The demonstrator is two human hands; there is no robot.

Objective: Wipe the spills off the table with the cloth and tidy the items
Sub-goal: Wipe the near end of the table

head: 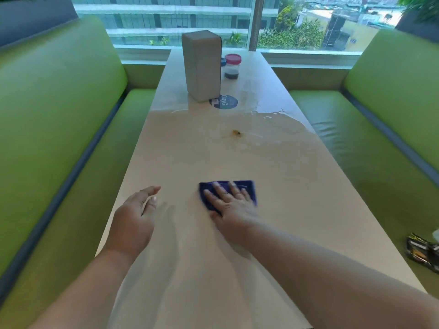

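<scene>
Table (297, 186) has an edge puddle (280, 122): your flat right hand (231, 203) on the cloth (247, 186), left hand (135, 217) loose, may sweep it onto the seat (356, 138).

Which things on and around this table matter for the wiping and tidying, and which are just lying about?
Part of the job:
blue cloth, pressed flat under the right hand
watery spill
orange stain
grey block
red-lidded jar

Just lying about:
green benches
dark wrappers on the right bench
round blue sticker
</scene>
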